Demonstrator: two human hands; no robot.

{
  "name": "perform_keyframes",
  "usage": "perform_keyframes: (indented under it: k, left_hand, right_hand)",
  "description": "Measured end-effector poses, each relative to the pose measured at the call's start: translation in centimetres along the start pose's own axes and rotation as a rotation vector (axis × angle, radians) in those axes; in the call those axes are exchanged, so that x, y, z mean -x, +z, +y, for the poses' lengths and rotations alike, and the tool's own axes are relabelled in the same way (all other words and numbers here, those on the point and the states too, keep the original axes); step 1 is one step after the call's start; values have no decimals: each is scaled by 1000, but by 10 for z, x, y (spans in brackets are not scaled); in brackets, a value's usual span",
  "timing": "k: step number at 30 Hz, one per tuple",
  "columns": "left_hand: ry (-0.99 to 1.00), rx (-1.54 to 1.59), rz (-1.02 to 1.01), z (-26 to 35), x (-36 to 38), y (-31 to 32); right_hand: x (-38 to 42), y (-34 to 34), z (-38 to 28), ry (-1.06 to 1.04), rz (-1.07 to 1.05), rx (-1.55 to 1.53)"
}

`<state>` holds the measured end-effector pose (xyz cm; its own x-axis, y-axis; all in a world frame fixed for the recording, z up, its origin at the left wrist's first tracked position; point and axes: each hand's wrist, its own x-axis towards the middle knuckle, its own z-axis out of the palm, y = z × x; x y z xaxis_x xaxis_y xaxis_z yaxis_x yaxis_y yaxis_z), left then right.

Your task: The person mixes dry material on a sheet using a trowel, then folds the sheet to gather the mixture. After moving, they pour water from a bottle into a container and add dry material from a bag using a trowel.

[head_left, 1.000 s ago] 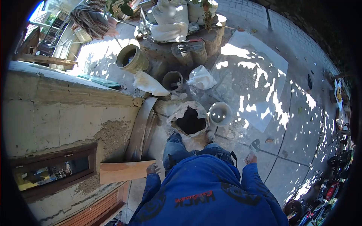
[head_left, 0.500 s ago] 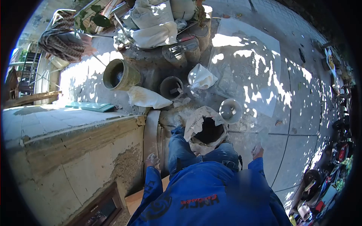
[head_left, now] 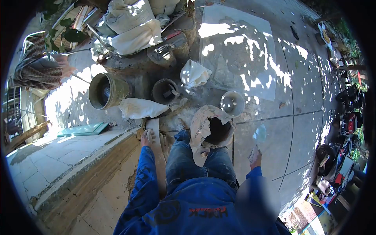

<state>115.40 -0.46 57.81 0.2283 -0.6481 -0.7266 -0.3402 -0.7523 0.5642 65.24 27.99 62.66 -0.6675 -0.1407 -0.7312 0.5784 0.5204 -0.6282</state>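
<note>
My right hand (head_left: pixel 255 156), dusty and closed, grips a trowel (head_left: pixel 259 134) whose pale, leaf-shaped blade catches the light. My left hand (head_left: pixel 146 138) is at the corner of the ledge, beside the upper end of a long board (head_left: pixel 153 126). Its fingers look stretched out, with nothing visible in them; whether they press on the ledge is hard to tell. Between the hands, in front of my legs, stands a torn-open paper sack (head_left: pixel 200 124) with a dark inside. A round white bucket (head_left: pixel 232 104) is just beyond the sack.
A tiled ledge (head_left: pixel 62 156) runs along the left. Ahead are a large bucket (head_left: pixel 102 92), a dark bucket (head_left: pixel 159 89) with a tool inside, and white sacks (head_left: pixel 143 108). A dusty sheet (head_left: pixel 239 51) covers some floor. Motorbikes (head_left: pixel 349 121) and clutter line the right.
My left hand has moved forward to the ledge corner. My right hand has moved left with the trowel, whose blade now shows more clearly. The view has shifted.
</note>
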Motion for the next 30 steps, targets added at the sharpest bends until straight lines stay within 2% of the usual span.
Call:
perform_keyframes:
  k: [2, 3, 6, 7, 8, 11, 14, 16, 18, 20, 22, 24, 26, 27, 30]
  left_hand:
    - [20, 111, -76, 5, 7, 14]
    - [39, 54, -49, 9, 20, 25]
    - [60, 121, -69, -51, 10, 45]
    - [166, 167, -56, -59, 17, 58]
    - [166, 162, -53, -65, 22, 65]
    - [-69, 175, -28, -45, 55, 103]
    - [-72, 166, -65, -86, 2, 126]
    - [-45, 23, -35, -82, -28, 146]
    - [417, -370, 95, -93, -77, 166]
    - [270, -434, 90, -28, -88, 187]
    - [498, -683, 106, -45, -160, 204]
    - [352, -660, 110, -57, -226, 226]
    - [619, -869, 181, -65, -278, 243]
    - [608, -882, 168, -70, -303, 249]
    - [723, -1183, 129, -81, -361, 264]
  right_hand:
    - [-6, -8, 0, 28, -41, 20]
    - [-11, -7, -1, 24, -44, 12]
    - [-25, -17, 7, 22, -16, 1]
    - [-36, -23, 14, 49, -22, 6]
    - [-47, -26, 20, 73, -28, 8]
    - [-52, -31, 24, -27, 27, -25]
    - [-62, -37, 44, -84, 106, -16]
    - [-59, -34, 60, -66, 155, -31]
    - [-52, -24, 70, -52, 206, -39]
    - [-35, -1, 73, -12, 266, -57]
    - [-33, 11, 91, 40, 293, -24]
    - [-31, 18, 112, 94, 325, 8]
    - [-26, 25, 132, 127, 378, 16]
    - [-24, 26, 140, 142, 387, 25]
    - [-25, 27, 158, 137, 366, 167]
